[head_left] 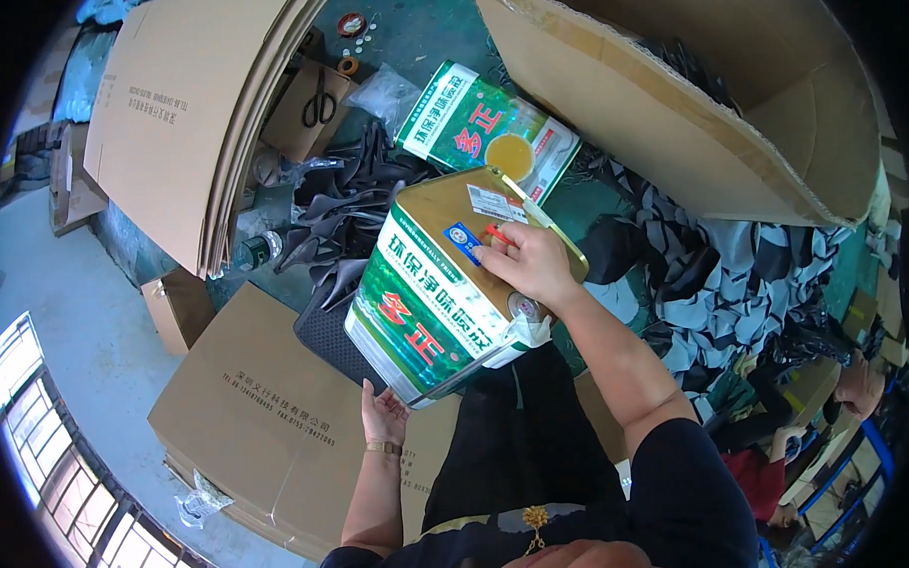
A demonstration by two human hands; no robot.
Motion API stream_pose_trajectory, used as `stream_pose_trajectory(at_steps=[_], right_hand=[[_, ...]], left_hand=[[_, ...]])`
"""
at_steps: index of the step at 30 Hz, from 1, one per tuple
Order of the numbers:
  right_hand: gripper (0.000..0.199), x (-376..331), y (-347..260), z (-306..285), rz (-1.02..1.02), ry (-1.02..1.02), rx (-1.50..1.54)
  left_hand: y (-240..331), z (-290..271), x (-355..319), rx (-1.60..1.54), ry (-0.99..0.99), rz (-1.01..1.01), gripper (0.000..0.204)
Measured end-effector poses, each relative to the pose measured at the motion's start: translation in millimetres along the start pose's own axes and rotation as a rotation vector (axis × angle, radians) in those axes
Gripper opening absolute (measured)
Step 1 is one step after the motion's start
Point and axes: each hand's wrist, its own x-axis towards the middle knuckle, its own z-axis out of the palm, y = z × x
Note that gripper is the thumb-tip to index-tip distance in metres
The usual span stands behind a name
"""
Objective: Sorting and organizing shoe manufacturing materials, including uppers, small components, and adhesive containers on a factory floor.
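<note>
My right hand (532, 266) is closed round the red handle (500, 234) on the golden top of a large rectangular metal can (425, 305). The can is green and white on its side and hangs tilted in front of my legs. My left hand (384, 417), with a watch at the wrist, is at the can's lower corner, fingers tucked against its bottom edge and partly hidden. Behind it a second can of the same kind (489, 133) lies on the floor, a round yellow lid or disc on it. A dark textured mat or seat (326, 334) is partly behind the held can.
Flat cardboard sheets (188, 113) stand stacked at the far left; closed cartons (248, 381) lie nearer. A large open carton (659, 107) stands far right, beside a heap of black and grey pieces (715, 275). Scissors (319, 98) rest on a small box. Another person (757, 479) is at right.
</note>
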Motion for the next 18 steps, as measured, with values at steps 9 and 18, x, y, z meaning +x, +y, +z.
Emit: stream_pose_trajectory(at_steps=[9,18], right_hand=[[0.035,6,1,-6,0.031,0.008,0.045],[0.039,10,10,-8,0.033,0.032,0.019]], left_hand=[[6,3,-9,-0.010,-0.032,0.020,0.061],[10,6,-20,-0.001,-0.054,0.032,0.063]])
